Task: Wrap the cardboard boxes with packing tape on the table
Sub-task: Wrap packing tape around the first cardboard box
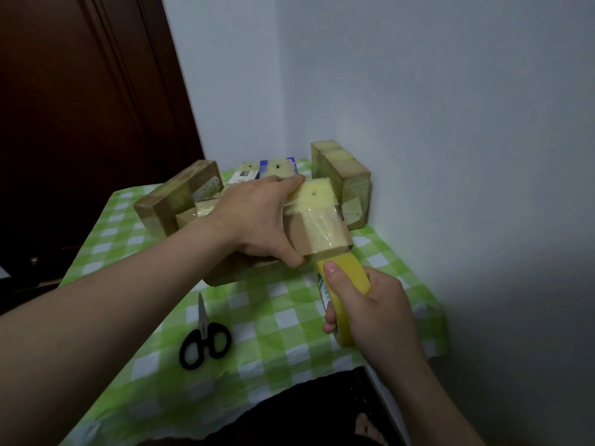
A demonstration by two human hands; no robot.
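Note:
A small cardboard box [317, 217], partly covered in yellowish tape, stands on a flat box [238, 272] at the middle of the table. My left hand [257, 217] grips it from above, fingers over the top and thumb at its near lower edge. My right hand [370, 304] grips a yellow roll of packing tape [346, 275] just below the box. A strip of tape runs from the roll up onto the box's near face.
Black-handled scissors [204, 342] lie on the green-checked tablecloth [277, 320] near the front. Taped boxes stand at the back left [175, 197] and back right [344, 178], with smaller boxes [267, 170] between them. White walls close in behind and right; a dark door is left.

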